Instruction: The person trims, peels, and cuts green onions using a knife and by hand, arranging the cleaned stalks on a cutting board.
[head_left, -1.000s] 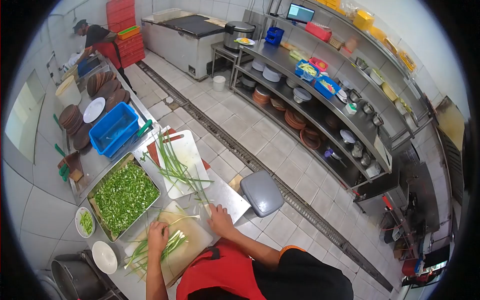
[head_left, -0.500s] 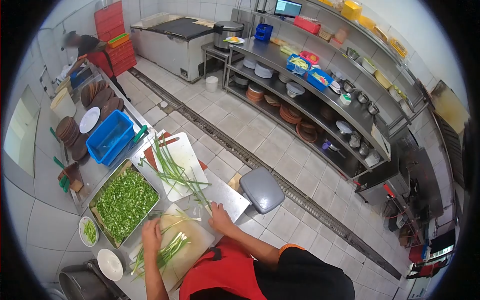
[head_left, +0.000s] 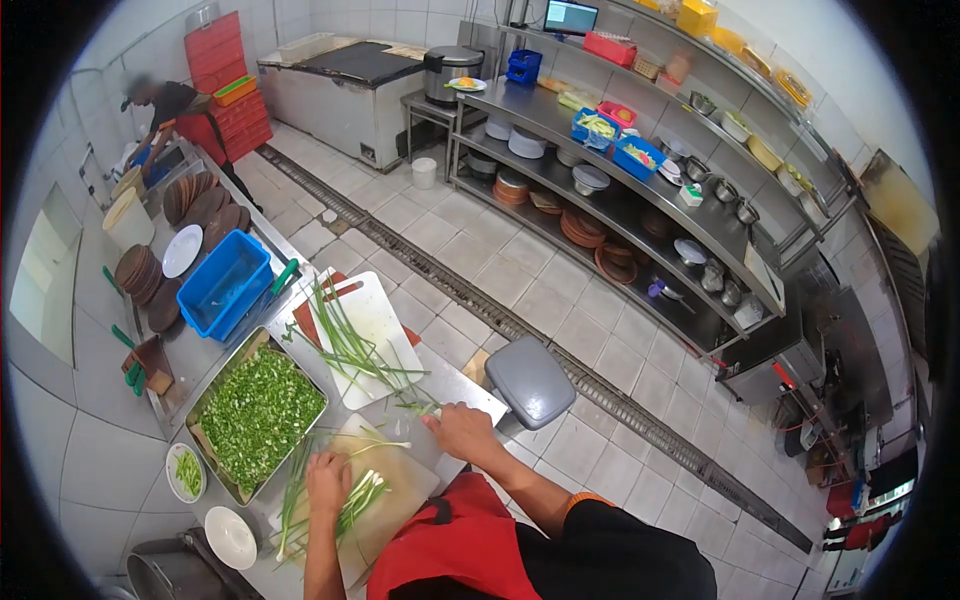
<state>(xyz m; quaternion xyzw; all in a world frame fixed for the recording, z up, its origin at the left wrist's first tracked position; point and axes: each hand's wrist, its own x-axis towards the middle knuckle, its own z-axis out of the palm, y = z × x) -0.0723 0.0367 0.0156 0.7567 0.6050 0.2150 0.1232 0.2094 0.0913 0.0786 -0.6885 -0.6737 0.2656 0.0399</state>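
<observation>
My left hand (head_left: 328, 482) is closed around green onion stalks over the pale cutting board (head_left: 412, 485). One green onion (head_left: 385, 444) stretches right from it with its white end outward, and a small bunch of green onions (head_left: 362, 497) lies just below on the board. My right hand (head_left: 465, 432) is at the counter's front edge, fingers curled beside some green trimmings (head_left: 416, 407); what they hold, if anything, is hidden. Behind, long green onions (head_left: 350, 345) lie across a white cutting board (head_left: 385, 310).
A metal tray (head_left: 322, 408) of chopped greens stands left, near a bowl of cut greens (head_left: 187, 473) and a white bowl (head_left: 230, 538). Beyond are a blue bin (head_left: 225, 285) and brown plates. A grey lidded bin (head_left: 530, 380) stands beside the counter. Another person (head_left: 180, 115) works far left.
My right hand has moved slightly right and toward the counter edge. My left hand has shifted a little right over the board. The other person leans differently, arms now visible.
</observation>
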